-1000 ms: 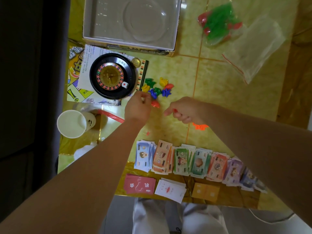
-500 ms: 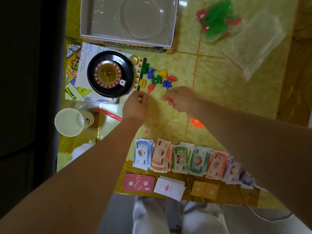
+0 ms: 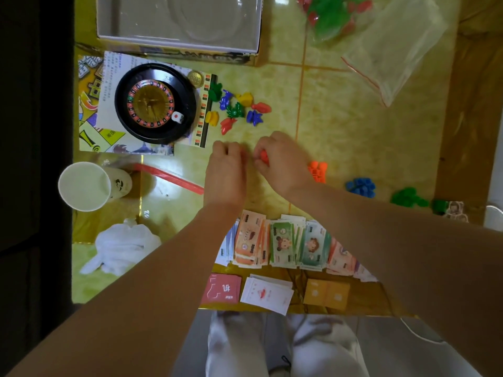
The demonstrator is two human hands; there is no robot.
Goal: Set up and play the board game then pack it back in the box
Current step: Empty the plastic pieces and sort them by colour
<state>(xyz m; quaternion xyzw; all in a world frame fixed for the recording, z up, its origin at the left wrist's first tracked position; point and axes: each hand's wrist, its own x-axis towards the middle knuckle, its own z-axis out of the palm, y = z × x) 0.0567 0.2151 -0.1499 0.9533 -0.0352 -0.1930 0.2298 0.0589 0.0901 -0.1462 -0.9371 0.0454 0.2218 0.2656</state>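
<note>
My right hand point(image 3: 283, 161) pinches a small red plastic piece point(image 3: 264, 157) at the table's middle. My left hand point(image 3: 227, 170) is curled right beside it, fingertips meeting the right hand; what it holds is hidden. Beyond both hands lies a cluster of coloured animal pawns point(image 3: 236, 108). A black roulette wheel point(image 3: 155, 103) with a white die point(image 3: 177, 117) sits on the folded game board point(image 3: 92, 104). The open box point(image 3: 179, 23) stands behind. Play money point(image 3: 283, 244) lies in a row below my arms, with card stacks point(image 3: 268, 293) at the near edge.
A paper cup point(image 3: 84, 186) and crumpled tissue point(image 3: 125, 244) lie at left. A bag of green and red pieces point(image 3: 332, 14) and a clear zip bag point(image 3: 394, 47) are at back right. Orange point(image 3: 318, 170), blue point(image 3: 360, 186) and green point(image 3: 408, 198) piece piles sit right.
Both hands have drawn back from the pawn cluster toward me and come together. The right hand now shows a red piece. The camera tilted down, revealing the blue and green piles.
</note>
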